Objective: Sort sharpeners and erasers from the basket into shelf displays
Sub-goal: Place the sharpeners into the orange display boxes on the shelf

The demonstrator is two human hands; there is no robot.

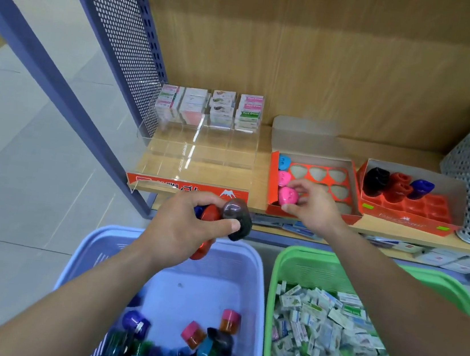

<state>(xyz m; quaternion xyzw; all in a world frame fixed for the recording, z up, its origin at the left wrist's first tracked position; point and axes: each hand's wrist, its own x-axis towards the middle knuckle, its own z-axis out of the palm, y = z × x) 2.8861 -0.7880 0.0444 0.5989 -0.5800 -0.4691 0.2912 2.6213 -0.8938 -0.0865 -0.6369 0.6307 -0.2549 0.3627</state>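
On my feed the wooden shelf (395, 152) runs across the middle. Lower centre is the lilac basket (197, 298) with loose sharpeners (205, 350) in it. Just right of it, the green basket (305, 267) is heaped with wrapped erasers (326, 339). The clear display (198, 155) at centre left holds boxed erasers (210, 109) along its back. The orange tray box (304, 139) stands right of it, and a second box (413, 219) lies further right. The left hand (185, 225) is above the lilac basket, its grip curled round a black sharpener (237, 217) and a red one (211, 213). The right hand (314, 203) reaches into the tray box, its grip pinching a pink sharpener (287, 196) at the near-left slot.
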